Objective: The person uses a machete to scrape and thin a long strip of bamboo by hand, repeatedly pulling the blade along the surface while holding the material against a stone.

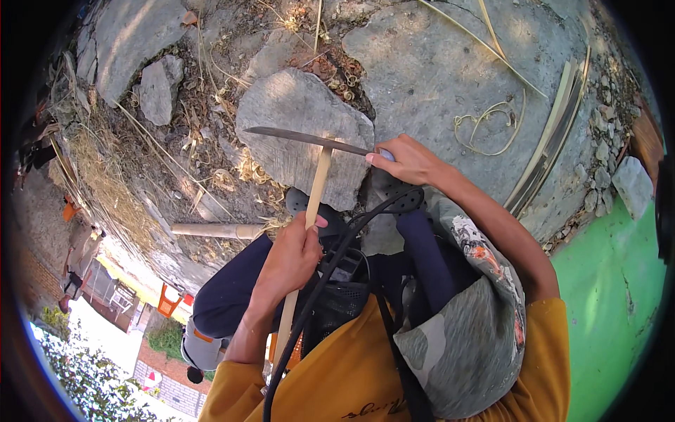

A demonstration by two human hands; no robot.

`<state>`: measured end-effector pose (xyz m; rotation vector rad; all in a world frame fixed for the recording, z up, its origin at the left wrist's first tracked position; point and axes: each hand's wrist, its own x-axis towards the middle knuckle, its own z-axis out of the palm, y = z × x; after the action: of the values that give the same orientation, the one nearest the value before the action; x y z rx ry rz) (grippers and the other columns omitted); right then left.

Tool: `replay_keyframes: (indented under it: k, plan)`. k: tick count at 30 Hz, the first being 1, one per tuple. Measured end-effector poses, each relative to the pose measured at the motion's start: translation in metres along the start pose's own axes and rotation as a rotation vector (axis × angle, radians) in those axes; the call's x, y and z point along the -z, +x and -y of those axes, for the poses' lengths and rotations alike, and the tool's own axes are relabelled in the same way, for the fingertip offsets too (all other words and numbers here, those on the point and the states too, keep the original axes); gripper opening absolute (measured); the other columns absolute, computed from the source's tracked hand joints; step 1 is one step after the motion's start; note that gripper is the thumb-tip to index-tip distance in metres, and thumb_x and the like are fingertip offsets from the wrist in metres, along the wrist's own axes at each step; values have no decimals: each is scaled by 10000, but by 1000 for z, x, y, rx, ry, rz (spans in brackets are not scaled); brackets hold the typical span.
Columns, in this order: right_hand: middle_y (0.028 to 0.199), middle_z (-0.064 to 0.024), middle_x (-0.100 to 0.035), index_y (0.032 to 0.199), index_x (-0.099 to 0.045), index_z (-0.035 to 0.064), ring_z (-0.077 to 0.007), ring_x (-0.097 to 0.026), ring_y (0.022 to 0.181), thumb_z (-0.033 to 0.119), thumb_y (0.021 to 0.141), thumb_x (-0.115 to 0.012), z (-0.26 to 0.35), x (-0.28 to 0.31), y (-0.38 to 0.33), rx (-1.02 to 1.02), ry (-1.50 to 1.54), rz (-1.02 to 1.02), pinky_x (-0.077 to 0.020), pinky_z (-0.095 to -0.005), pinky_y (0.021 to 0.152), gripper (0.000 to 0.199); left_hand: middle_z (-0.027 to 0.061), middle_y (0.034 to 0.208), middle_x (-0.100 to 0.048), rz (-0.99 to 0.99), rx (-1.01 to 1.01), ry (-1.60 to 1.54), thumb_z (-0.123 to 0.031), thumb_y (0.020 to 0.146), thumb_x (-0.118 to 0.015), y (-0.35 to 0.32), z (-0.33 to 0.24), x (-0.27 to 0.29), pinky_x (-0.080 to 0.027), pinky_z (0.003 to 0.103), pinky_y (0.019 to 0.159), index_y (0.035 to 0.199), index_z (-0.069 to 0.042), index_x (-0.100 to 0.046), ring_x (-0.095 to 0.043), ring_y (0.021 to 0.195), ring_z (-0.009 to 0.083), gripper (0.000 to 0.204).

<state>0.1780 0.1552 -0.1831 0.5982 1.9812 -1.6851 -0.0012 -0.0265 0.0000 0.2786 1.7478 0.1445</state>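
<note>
My right hand [411, 162] is closed around the handle of a long, slightly curved knife [295, 135]. Its dark blade points left above a flat grey stone [302, 102]. In my left hand [288, 259] is a pale strip of bamboo or wood [320, 181], gripped around its middle. The strip's far end meets the blade, and its lower part runs back toward my body. Whether the edge has cut into the strip I cannot tell. A patterned grey cloth [457, 352] lies over my right thigh. My dark shoe [404, 200] stands at the near edge of the stone.
Curled shavings [252, 167] lie on the ground left of the stone, near a bamboo pole [214, 231]. Long split strips [552, 141] rest at the right, beside loose rubble and a green surface [605, 302]. A black cord [344, 243] crosses before me. Another person [81, 264] is at far left.
</note>
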Motion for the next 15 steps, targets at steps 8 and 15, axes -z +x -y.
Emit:
replay_keyframes:
  k: [8, 15]
  plan:
    - [676, -276, -596, 860, -688, -56, -450, -585, 642, 570, 988, -518, -14, -1, -4, -30, 48, -46, -465, -526, 663, 661, 84, 669, -579, 32, 28, -33, -120, 1062, -438, 2, -8, 1, -451, 348, 548, 1141, -5, -585, -570, 559, 168, 203]
    - [635, -259, -574, 833, -675, -56, -431, -543, 592, 580, 990, -512, -3, -9, -5, 1, 106, -22, -457, -523, 646, 676, 61, 648, -544, -13, -14, -18, -177, 1088, -437, -1, 6, -4, -444, 310, 563, 1137, -2, -581, -546, 587, 143, 231]
